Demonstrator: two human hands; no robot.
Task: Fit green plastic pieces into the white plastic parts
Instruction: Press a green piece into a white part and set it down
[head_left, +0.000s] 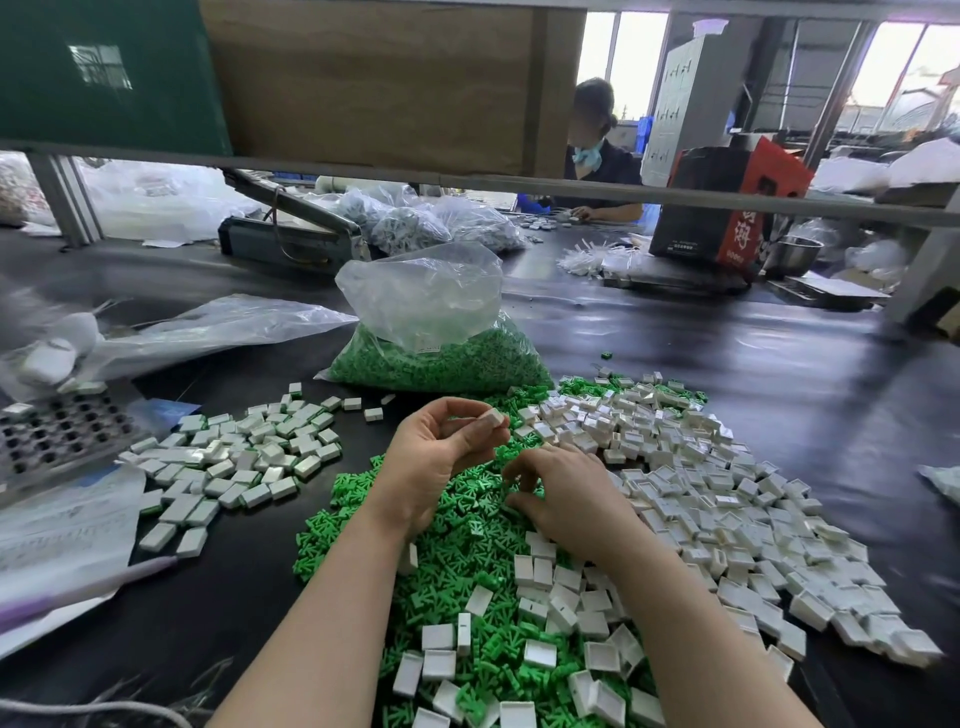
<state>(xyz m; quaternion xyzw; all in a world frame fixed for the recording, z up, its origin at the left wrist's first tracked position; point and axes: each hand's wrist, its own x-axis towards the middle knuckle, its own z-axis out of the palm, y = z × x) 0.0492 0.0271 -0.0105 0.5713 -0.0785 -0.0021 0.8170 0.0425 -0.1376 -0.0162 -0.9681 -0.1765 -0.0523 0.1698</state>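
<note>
While the left hand pinches a white part, its grip grasps only that. The right hand, fingers curled, picks among green pieces; its grip's contents are hidden.

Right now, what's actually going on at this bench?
A person is assembling small parts by hand. The left hand pinches a white plastic part raised above the table, while the right hand reaches with curled fingers into the pile of green pieces; whether it has one yet is unclear. Loose white parts lie to the right, and a separate pile of white parts sits to the left.
</note>
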